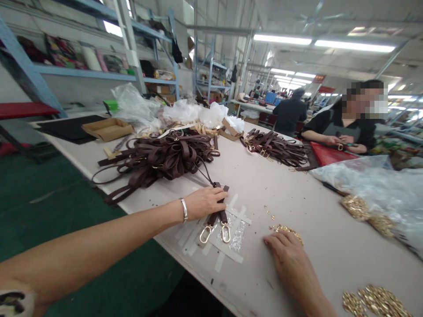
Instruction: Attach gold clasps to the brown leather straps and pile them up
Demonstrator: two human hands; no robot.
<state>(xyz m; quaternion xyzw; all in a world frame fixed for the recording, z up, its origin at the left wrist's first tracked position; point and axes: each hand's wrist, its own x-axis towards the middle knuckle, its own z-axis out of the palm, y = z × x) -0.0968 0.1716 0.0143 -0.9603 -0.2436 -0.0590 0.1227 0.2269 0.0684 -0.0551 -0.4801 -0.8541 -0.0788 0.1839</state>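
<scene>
Hands at the strap bench

Left hand (205, 201) lies flat, pressing the brown strap (218, 207) at centre frame; right hand (284, 250) rests loosely curled on gold fittings (287, 230).

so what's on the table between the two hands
Head view: between left hand and right hand lie tape strips and two gold clasps.

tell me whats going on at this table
A person at a long work table presses the left hand on two brown straps with gold clips, which lie on strips of tape. The right hand rests flat by a small heap of gold hardware. A big pile of brown straps lies farther up the table, a smaller pile across from it. A co-worker opposite handles something small over a red mat.
</scene>
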